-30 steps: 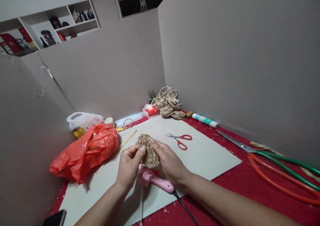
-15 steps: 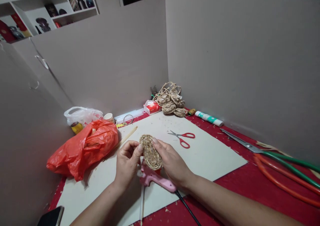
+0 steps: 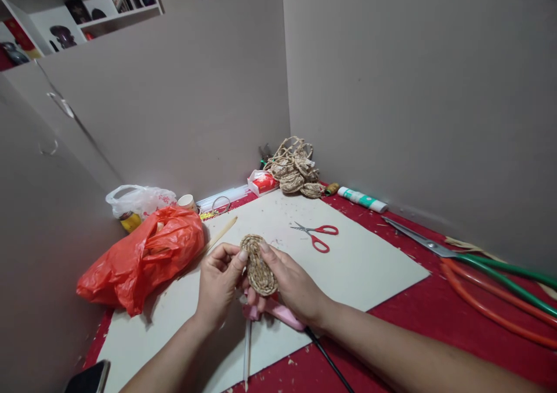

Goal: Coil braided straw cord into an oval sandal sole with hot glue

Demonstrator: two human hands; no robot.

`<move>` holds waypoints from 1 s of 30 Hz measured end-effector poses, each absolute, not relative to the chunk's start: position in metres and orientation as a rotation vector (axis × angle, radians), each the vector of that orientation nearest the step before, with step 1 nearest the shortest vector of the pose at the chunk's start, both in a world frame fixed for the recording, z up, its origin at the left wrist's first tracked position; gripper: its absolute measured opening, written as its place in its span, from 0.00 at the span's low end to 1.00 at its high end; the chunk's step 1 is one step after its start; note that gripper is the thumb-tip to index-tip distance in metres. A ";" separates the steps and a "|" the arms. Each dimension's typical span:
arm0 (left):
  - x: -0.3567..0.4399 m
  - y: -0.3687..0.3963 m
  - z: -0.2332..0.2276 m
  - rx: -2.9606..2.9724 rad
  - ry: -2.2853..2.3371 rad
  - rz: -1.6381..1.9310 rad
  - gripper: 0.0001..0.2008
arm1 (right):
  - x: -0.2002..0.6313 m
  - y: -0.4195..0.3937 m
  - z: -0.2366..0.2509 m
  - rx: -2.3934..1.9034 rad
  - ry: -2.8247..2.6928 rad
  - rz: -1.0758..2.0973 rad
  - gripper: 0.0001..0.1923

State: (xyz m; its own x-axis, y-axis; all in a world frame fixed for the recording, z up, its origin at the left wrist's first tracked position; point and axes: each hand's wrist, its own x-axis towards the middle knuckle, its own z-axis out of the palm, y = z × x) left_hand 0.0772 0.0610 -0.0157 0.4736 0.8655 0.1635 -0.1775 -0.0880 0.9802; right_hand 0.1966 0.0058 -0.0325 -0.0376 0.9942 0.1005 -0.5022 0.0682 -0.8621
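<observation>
Both my hands hold a small oval disc of coiled straw braid above the white board. My left hand pinches its left edge with thumb and fingers. My right hand grips its right side, fingers behind it. Just under the hands lies a pink glue gun with a black cord running toward the front edge. A glue stick lies on the board below my left wrist.
Red-handled scissors lie on the board. An orange plastic bag sits at left, a pile of straw braid pieces in the far corner. Large green and orange shears lie at right on the red cloth. A phone shows at bottom left.
My hands and the straw disc have dropped slightly toward the glue gun, now covering more of it. The view has tilted down a little.
</observation>
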 end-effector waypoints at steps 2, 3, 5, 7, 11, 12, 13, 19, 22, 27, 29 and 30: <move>0.078 0.060 -0.017 1.383 0.667 0.992 0.11 | 0.195 0.006 -0.034 -0.705 -0.880 1.412 0.26; 0.078 0.059 -0.017 1.379 0.670 0.995 0.11 | 0.195 0.007 -0.034 -0.696 -0.870 1.423 0.26; 0.078 0.058 -0.018 1.367 0.677 1.005 0.11 | 0.194 0.006 -0.035 -0.686 -0.850 1.443 0.26; 0.078 0.059 -0.019 1.355 0.685 1.011 0.12 | 0.194 0.006 -0.034 -0.689 -0.844 1.464 0.26; 0.078 0.060 -0.018 1.342 0.707 1.048 0.12 | 0.197 0.005 -0.031 -0.709 -0.922 1.468 0.24; 0.078 0.060 -0.017 1.341 0.714 1.068 0.12 | 0.198 0.005 -0.030 -0.714 -0.948 1.441 0.23; 0.079 0.060 -0.017 1.342 0.721 1.089 0.12 | 0.199 0.005 -0.029 -0.722 -0.969 1.398 0.23; 0.081 0.060 -0.020 1.406 0.771 1.176 0.12 | 0.207 0.008 -0.028 -0.897 -1.070 1.093 0.17; 0.078 0.064 -0.024 1.423 0.793 1.208 0.13 | 0.210 0.009 -0.028 -1.003 -1.073 0.969 0.16; 0.080 0.060 -0.021 1.451 0.803 1.154 0.14 | 0.209 0.009 -0.034 -1.121 -1.285 0.651 0.19; 0.083 0.056 -0.018 1.457 0.772 1.066 0.14 | 0.208 0.010 -0.041 -1.135 -1.432 0.504 0.23; 0.084 0.054 -0.016 1.456 0.754 1.025 0.14 | 0.207 0.010 -0.044 -1.151 -1.493 0.450 0.25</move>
State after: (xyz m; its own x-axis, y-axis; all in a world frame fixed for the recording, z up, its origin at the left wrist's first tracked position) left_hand 0.0844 0.0537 -0.0163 0.4130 0.8935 0.1765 -0.0979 -0.1491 0.9840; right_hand 0.2072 0.0104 -0.0440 0.1202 0.8384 0.5316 0.4050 0.4474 -0.7973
